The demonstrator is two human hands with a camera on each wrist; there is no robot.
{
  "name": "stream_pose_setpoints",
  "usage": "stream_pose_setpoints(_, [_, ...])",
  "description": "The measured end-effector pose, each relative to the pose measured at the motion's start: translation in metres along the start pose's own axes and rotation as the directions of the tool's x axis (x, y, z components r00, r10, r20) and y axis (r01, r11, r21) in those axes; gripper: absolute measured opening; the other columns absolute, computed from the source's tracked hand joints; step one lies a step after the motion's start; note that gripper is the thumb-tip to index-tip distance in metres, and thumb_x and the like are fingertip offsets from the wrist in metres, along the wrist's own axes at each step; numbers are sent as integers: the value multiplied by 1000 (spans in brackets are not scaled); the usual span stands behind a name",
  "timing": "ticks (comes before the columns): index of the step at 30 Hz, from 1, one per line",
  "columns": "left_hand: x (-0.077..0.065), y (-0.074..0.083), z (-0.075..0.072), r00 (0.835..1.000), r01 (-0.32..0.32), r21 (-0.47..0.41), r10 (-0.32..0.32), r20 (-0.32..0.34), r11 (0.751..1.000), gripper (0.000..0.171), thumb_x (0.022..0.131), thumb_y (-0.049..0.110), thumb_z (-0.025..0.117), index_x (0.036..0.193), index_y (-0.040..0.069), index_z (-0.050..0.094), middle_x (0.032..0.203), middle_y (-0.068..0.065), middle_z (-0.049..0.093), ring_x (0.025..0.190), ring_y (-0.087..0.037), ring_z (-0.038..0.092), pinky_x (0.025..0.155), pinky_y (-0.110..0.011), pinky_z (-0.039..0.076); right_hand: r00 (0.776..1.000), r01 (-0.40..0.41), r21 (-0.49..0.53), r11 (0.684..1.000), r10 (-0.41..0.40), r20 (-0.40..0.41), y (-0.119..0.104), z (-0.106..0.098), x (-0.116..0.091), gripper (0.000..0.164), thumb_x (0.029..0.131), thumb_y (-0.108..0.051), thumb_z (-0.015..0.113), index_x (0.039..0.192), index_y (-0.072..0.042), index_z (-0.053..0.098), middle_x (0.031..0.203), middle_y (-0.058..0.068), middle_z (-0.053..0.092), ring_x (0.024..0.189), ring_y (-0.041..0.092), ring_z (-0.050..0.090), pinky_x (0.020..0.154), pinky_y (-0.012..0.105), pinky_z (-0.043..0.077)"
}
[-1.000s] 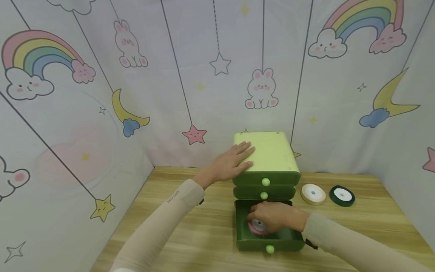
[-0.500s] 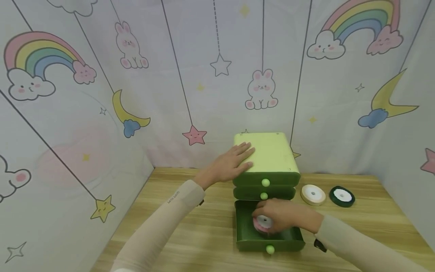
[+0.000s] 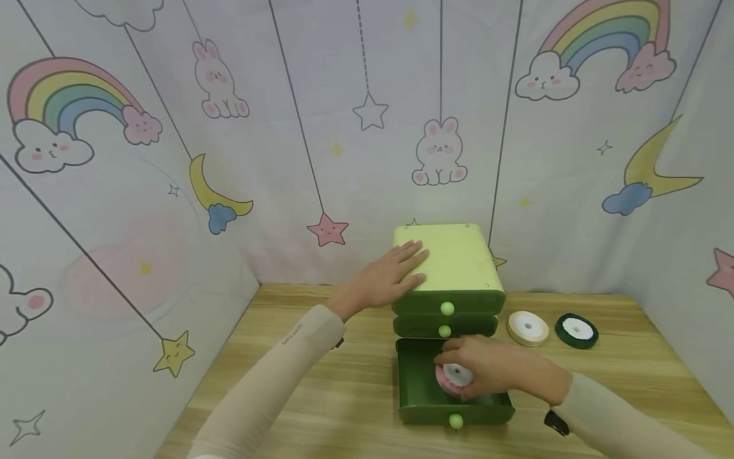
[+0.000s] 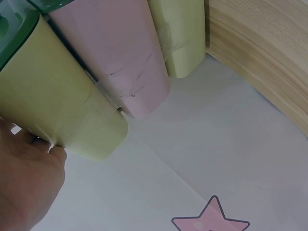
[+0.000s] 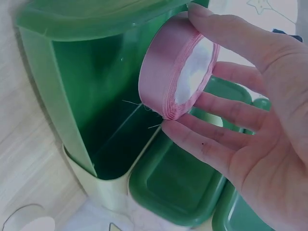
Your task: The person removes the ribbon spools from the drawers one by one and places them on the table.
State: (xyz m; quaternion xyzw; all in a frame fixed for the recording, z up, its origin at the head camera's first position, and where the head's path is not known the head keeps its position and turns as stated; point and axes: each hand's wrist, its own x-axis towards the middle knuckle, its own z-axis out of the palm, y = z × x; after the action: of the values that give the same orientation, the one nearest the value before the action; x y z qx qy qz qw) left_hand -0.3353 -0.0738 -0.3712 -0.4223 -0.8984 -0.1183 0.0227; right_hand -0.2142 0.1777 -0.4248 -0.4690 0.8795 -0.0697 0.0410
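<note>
A small drawer cabinet point(image 3: 453, 258) with a pale yellow top stands on the table. Its lowest green drawer point(image 3: 415, 373) is pulled out; the two drawers above are closed. My left hand point(image 3: 390, 274) rests with straight fingers on the left of the cabinet top; in the left wrist view this hand point(image 4: 31, 180) lies against the yellow casing. At the open drawer, my right hand point(image 3: 493, 366) grips a roll of pink satin ribbon point(image 3: 450, 380). The right wrist view shows the ribbon roll point(image 5: 159, 67) between thumb and fingers, beside the drawer's hollow.
To the cabinet's right lie a cream ribbon roll point(image 3: 528, 328) and a dark green ribbon roll point(image 3: 576, 331) on the wooden table point(image 3: 321, 395). A printed cloth point(image 3: 321, 153) with rainbows and rabbits hangs close behind the cabinet and along both sides.
My right hand has shifted rightward within the drawer area, carrying the pink ribbon roll along. The left hand stays on the cabinet top.
</note>
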Motion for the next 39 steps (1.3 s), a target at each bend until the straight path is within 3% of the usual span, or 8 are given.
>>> stream_pose_setpoints(6, [1, 0, 1, 1000, 1, -10, -1, -7, 1000, 67, 113, 53, 30, 170, 22, 16, 180, -1, 9, 168, -20, 3, 138, -37, 5, 999, -18, 32, 999, 19, -27, 2, -6, -14, 55, 82, -30, 91, 129, -8, 72, 119, 4, 72, 99, 12, 70, 76, 24, 59])
stream_pose_setpoints(11, [1, -2, 3, 1000, 1, -3, -1, -11, 1000, 68, 113, 55, 28, 171, 23, 16, 180, 0, 8, 168, -19, 3, 138, -37, 6, 994, -98, 66, 993, 101, -41, 3, -11, -26, 62, 80, -32, 93, 132, -8, 71, 128, 11, 70, 111, 25, 71, 84, 33, 62])
stream_pose_setpoints(18, [-1, -3, 3, 1000, -11, 3, 11, -14, 1000, 68, 112, 57, 27, 171, 22, 16, 180, -1, 8, 168, -20, 3, 138, -37, 6, 976, -139, 28, 990, 142, -165, 10, -12, -46, 62, 78, -38, 94, 130, -11, 73, 127, 7, 72, 108, 26, 73, 83, 38, 64])
stream_pose_setpoints(22, [-2, -2, 2, 1000, -15, 0, 15, -4, 1000, 69, 112, 57, 27, 171, 23, 15, 180, -1, 8, 168, -20, 2, 138, -37, 5, 954, -175, 16, 984, 174, -242, 12, -13, -66, 62, 77, -43, 93, 128, -16, 73, 125, 3, 73, 109, 24, 72, 84, 39, 64])
stream_pose_setpoints(26, [-3, -1, 2, 1000, -18, -5, 18, 1, 1000, 68, 113, 56, 27, 171, 23, 14, 180, -1, 7, 168, -20, 2, 138, -37, 4, 929, -221, 51, 974, 226, -292, 15, -16, -88, 63, 78, -46, 92, 130, -19, 72, 127, 2, 73, 107, 21, 70, 79, 31, 62])
stream_pose_setpoints(33, [-3, 1, 0, 1000, -10, 4, 10, -6, 1000, 66, 113, 53, 28, 171, 22, 15, 180, -2, 8, 168, -21, 3, 138, -37, 4, 879, -223, 36, 974, 217, -424, 29, -6, -119, 64, 70, -39, 98, 123, -12, 74, 119, 8, 77, 91, 5, 65, 63, 18, 49])
stream_pose_setpoints(39, [-2, 2, 2, 1000, -10, 11, 10, 0, 1000, 67, 113, 54, 27, 171, 23, 15, 180, 0, 8, 168, -20, 2, 138, -35, 3, 848, -309, 34, 951, 291, -442, 37, 4, -139, 63, 68, -39, 99, 120, -12, 75, 114, 0, 77, 94, 5, 62, 65, 20, 51])
